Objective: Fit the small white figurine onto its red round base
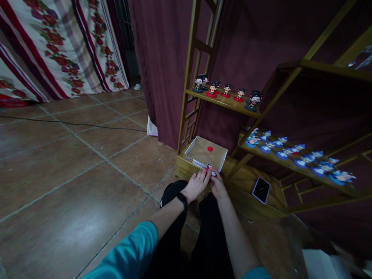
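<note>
My left hand [196, 185], with a dark band at its wrist, is closed on a small red, black and white figurine [207, 168]. Most of the figurine is hidden behind my fingers. My right hand [217, 186] meets the left one there, its fingers curled around the figurine's other side, where a whitish bit shows. Both hands are at the near edge of a shallow open cardboard box [196, 149]. Inside the box lies a flat red disc [210, 148], apart from my fingers.
The box rests on a wooden stand's low shelf [247, 174], with a phone or tablet [261, 190] to the right. Several red- and dark-based figurines [227, 90] line the upper shelf; several blue-and-white figurines [286, 153] fill the right one. A black cable [72, 124] crosses the tiled floor.
</note>
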